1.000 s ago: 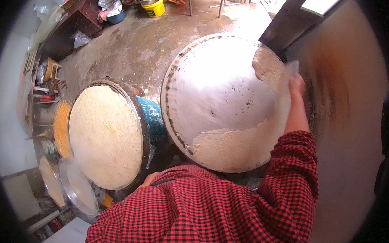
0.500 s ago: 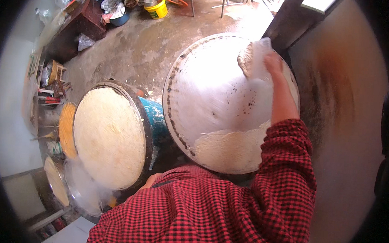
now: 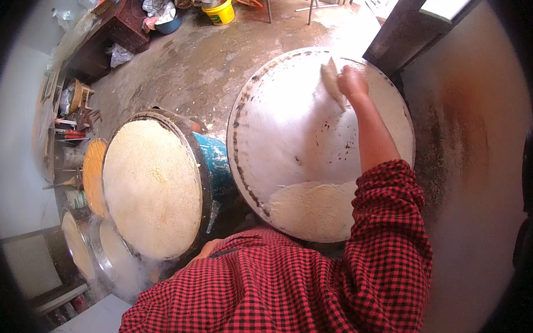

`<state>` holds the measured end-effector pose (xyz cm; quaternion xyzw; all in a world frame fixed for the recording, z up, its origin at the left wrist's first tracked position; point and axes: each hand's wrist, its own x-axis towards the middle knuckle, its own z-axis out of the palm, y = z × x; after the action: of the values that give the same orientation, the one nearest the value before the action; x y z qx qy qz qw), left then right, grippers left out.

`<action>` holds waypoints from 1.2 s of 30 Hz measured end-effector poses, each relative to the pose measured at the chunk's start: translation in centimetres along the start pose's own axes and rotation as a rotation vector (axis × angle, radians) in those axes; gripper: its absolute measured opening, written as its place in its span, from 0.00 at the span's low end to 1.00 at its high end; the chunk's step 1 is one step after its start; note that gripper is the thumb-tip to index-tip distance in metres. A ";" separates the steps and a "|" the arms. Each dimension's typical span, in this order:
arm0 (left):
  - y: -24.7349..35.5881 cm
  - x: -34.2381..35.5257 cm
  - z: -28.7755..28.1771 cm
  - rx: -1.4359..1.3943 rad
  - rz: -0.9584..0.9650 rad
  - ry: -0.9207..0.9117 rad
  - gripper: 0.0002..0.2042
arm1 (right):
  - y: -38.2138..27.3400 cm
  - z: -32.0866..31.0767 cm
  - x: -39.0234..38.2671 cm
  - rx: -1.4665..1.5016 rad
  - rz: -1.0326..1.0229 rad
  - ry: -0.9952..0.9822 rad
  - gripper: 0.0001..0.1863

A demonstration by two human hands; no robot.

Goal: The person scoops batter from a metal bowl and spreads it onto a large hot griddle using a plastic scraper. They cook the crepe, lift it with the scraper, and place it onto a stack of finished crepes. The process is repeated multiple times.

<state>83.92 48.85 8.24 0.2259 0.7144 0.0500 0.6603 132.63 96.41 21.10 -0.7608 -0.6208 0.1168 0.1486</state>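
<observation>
My right hand (image 3: 351, 82) is closed on a pale flat scraper (image 3: 331, 83), its edge on the upper part of a large round metal griddle (image 3: 279, 126). A thin layer of pale batter (image 3: 312, 209) coats the griddle's near part and right side; the middle shows shiny metal with dark flecks. My left hand (image 3: 211, 248) shows only as a bit of skin beside the red checked shirt, between the two griddles; its fingers are hidden. To the left, a second griddle on a blue drum bears a full round pale sheet (image 3: 151, 186).
Smaller round pans with pale sheets (image 3: 79, 245) and steam are at lower left, beside an orange disc (image 3: 93, 175). A yellow bucket (image 3: 219, 12), bags and dark furniture (image 3: 124, 26) line the back. A dark door (image 3: 394, 36) stands at upper right, a stained wall (image 3: 461, 144) at right.
My right hand and the scraper have swept up and leftward from the griddle's right edge across its upper part. Pale batter now coats more of the upper right.
</observation>
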 end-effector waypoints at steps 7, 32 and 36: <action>-1.2 -0.1 0.4 -0.060 -0.017 0.007 0.16 | 9.0 -5.4 0.7 -0.140 0.307 0.148 0.16; -4.4 -0.8 0.5 -0.291 -0.102 0.025 0.14 | -1.8 -0.2 4.4 -0.110 -0.034 -0.058 0.14; -3.4 2.0 0.3 0.200 0.060 0.031 0.15 | -8.1 1.9 -2.7 -0.166 -0.207 -0.198 0.13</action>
<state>83.32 46.52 5.06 0.3112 0.7189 0.0020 0.6215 124.02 95.47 22.28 -0.6874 -0.7149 0.1235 0.0345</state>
